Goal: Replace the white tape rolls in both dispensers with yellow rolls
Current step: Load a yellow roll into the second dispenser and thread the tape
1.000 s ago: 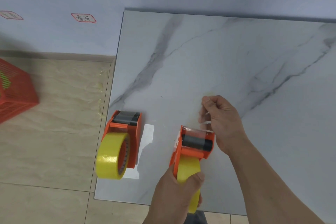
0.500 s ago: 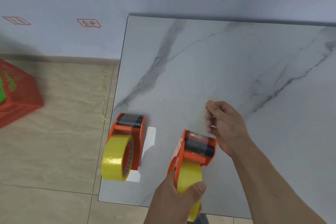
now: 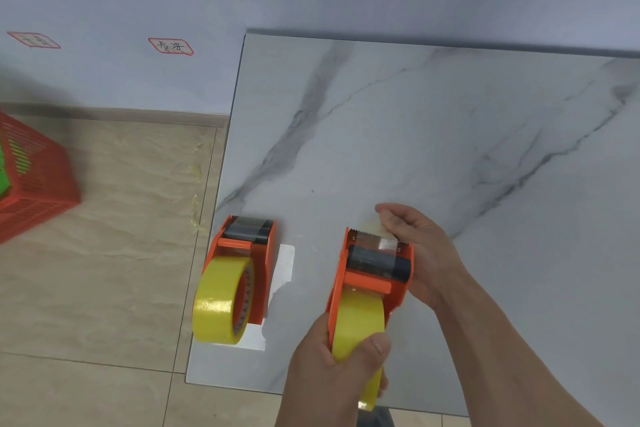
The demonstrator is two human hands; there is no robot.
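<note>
Two orange tape dispensers stand on the marble table [image 3: 433,135]. The left dispenser [image 3: 258,263] rests near the table's left edge with a yellow roll [image 3: 220,303] mounted in it. My left hand [image 3: 332,371] grips the yellow roll [image 3: 358,324] of the right dispenser [image 3: 372,282], thumb across the roll. My right hand [image 3: 420,250] is at that dispenser's far end, fingers pinching the loose tape end [image 3: 372,229] over the serrated blade. No white roll is in view.
A white sheet [image 3: 282,274] lies under the left dispenser. A red plastic basket [image 3: 33,180] stands on the tiled floor at the far left. Two red-bordered labels [image 3: 170,46] are stuck on the wall. The table's far edge meets the wall.
My right hand has dropped from above the blade down to the right dispenser's head, bringing the tape end onto the blade. My left hand keeps its hold on the roll.
</note>
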